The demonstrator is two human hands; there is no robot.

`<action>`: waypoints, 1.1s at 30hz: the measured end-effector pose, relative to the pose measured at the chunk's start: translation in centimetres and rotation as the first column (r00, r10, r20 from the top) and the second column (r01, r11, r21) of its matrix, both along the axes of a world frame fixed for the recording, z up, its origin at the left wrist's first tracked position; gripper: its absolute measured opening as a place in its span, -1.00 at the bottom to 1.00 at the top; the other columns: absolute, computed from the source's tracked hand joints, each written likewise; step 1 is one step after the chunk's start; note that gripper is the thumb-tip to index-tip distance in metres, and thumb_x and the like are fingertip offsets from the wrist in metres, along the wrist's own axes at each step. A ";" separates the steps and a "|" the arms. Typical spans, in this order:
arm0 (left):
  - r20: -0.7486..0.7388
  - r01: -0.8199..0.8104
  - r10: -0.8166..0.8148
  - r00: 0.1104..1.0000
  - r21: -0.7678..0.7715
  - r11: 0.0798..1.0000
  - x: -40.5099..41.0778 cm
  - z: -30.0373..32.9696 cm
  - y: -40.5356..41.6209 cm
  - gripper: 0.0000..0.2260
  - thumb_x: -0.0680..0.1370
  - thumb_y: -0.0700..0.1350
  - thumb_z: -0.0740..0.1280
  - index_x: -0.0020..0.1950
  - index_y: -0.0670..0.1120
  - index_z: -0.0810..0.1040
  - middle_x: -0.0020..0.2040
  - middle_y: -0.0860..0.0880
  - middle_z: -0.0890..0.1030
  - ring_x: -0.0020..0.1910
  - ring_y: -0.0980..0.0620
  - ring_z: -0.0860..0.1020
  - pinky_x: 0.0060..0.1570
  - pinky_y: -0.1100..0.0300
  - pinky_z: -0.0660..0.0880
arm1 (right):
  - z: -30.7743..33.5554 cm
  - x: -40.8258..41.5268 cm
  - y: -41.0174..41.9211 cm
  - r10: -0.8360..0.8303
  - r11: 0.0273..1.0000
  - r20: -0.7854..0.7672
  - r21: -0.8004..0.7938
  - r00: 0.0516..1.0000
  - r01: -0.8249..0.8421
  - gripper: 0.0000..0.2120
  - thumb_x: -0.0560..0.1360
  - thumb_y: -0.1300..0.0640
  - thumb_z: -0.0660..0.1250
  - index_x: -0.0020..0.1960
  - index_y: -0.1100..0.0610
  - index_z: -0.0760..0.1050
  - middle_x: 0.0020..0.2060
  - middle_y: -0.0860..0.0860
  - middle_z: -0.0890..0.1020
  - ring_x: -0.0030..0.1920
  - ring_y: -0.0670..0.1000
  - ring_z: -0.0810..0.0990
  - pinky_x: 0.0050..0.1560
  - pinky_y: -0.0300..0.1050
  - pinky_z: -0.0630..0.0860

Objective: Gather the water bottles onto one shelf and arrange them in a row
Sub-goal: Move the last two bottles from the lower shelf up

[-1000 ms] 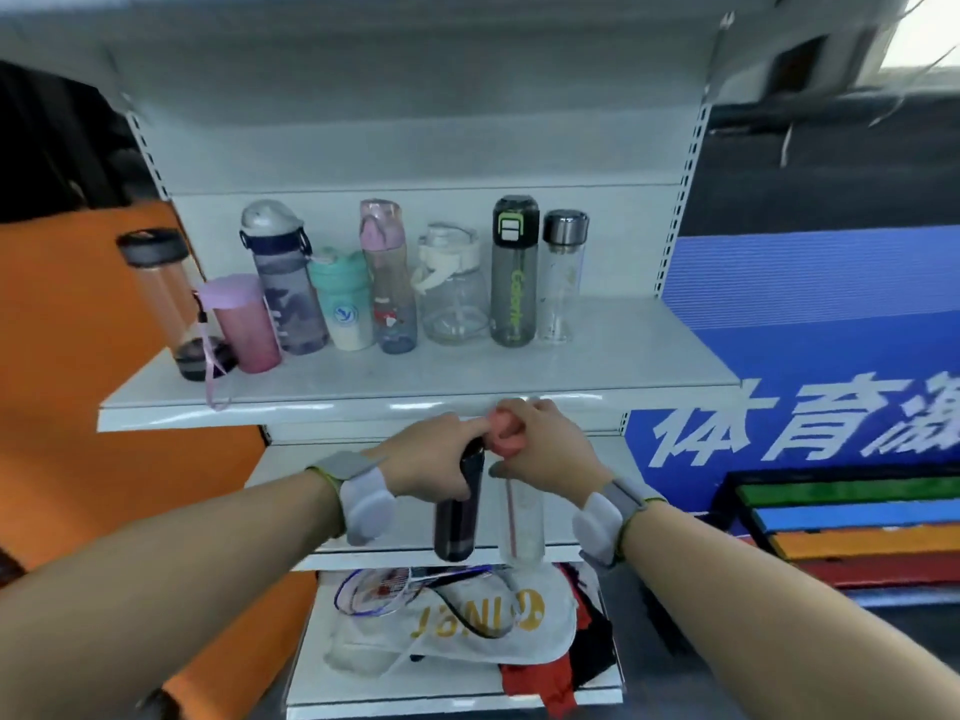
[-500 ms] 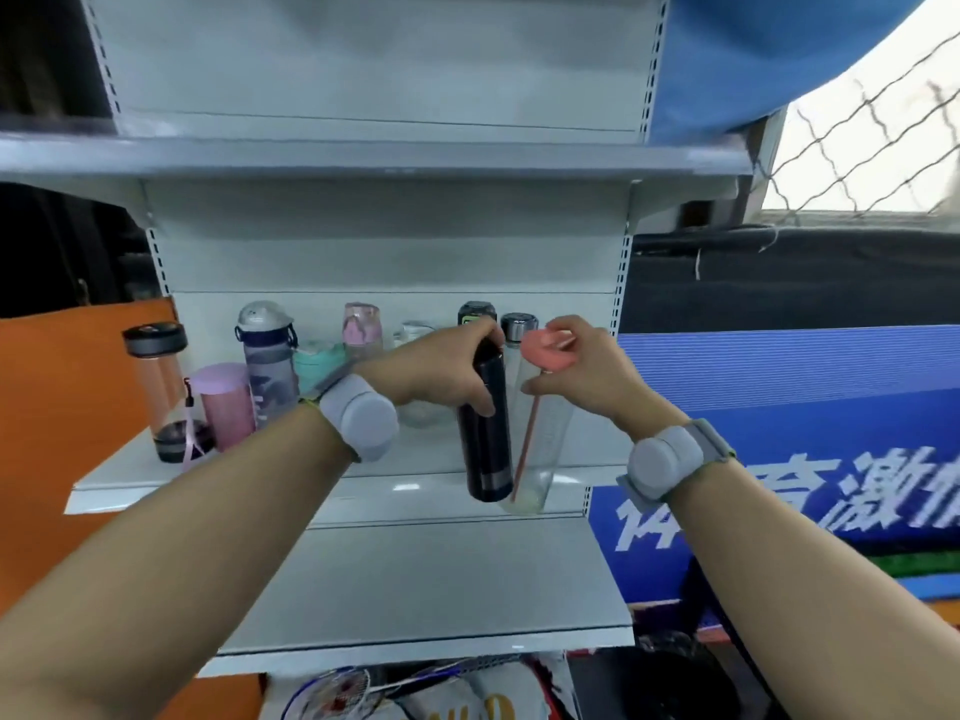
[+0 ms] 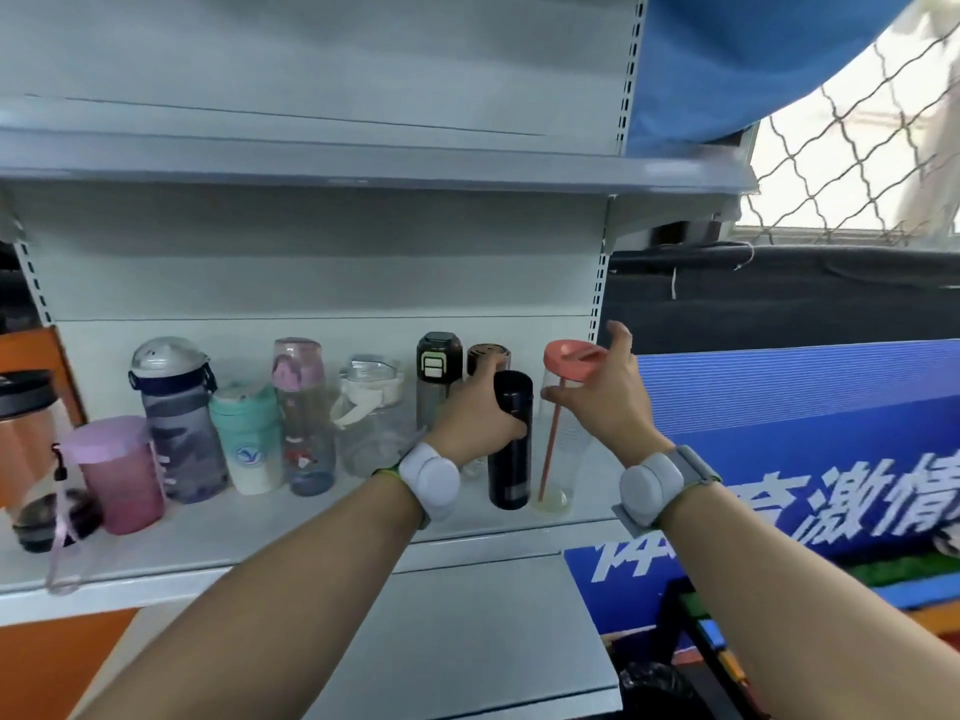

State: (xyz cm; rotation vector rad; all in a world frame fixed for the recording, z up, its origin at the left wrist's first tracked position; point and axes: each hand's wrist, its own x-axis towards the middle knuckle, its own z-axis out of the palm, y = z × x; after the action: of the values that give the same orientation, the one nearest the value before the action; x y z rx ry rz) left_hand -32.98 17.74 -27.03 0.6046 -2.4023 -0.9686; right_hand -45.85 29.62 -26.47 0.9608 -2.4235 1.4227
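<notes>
A row of several water bottles stands on the middle shelf (image 3: 291, 532). My left hand (image 3: 480, 413) grips a black flask (image 3: 511, 449) that stands on the shelf at the right end of the row. Just right of it stands a clear bottle (image 3: 563, 459) with a coral lid and a red straw. My right hand (image 3: 602, 392) is beside its lid with fingers spread, thumb touching the bottle's side. Behind the black flask are a grey bottle with a black cap (image 3: 438, 376) and a steel-capped bottle (image 3: 485, 356), partly hidden by my left hand.
Further left on the shelf stand a clear jug (image 3: 371, 413), a pink-capped bottle (image 3: 304, 407), a teal-lidded bottle (image 3: 249, 439), a grey-blue bottle (image 3: 176, 413), a pink cup (image 3: 117, 470) and an amber bottle (image 3: 26, 449). A lower shelf (image 3: 467, 641) juts out below. A blue banner (image 3: 810, 459) is right.
Both hands lifted the black flask and the clear bottle from the lower shelf up to the middle shelf and set them down at the row's right end. My right hand has opened.
</notes>
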 end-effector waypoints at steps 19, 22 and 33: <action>-0.058 -0.202 0.212 0.975 0.149 0.968 -6.2 -10.7 -1.4 -0.36 0.39 -0.09 0.48 0.39 0.09 0.29 0.03 0.12 0.55 -0.02 0.01 0.56 -0.06 0.16 0.48 | -10.8 -4.6 -3.0 0.207 0.942 0.082 -0.288 0.975 -0.175 -0.14 0.30 -0.10 0.55 0.43 -0.21 0.11 0.20 -0.13 0.48 0.17 -0.05 0.53 0.15 0.00 0.56; -0.100 -0.210 0.228 0.969 0.162 0.964 -7.0 -12.0 -0.5 -0.37 0.41 -0.07 0.49 0.38 0.04 0.26 0.05 0.11 0.54 -0.06 0.05 0.53 -0.07 0.18 0.46 | -11.0 -7.0 -3.0 0.201 0.954 0.097 -0.244 0.975 -0.172 -0.03 0.28 -0.20 0.55 0.49 -0.21 0.03 0.24 -0.09 0.47 0.17 -0.03 0.54 0.14 0.02 0.58; -0.018 -0.269 0.270 0.963 0.058 0.961 -9.2 -14.4 0.4 -0.54 0.36 0.14 0.43 0.20 0.11 0.41 0.05 0.09 0.59 0.02 0.01 0.59 -0.07 0.13 0.52 | -16.0 -9.8 -2.3 0.150 0.988 0.222 -0.009 0.964 -0.152 -0.17 0.32 -0.16 0.54 0.41 0.11 0.23 0.16 0.03 0.43 0.20 0.04 0.46 0.23 0.04 0.49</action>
State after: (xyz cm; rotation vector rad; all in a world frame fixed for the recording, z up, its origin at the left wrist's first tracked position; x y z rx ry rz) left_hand -42.21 18.17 -41.40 0.9073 -2.2032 -0.9203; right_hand -55.62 27.29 -42.51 1.0616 -2.5608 1.6547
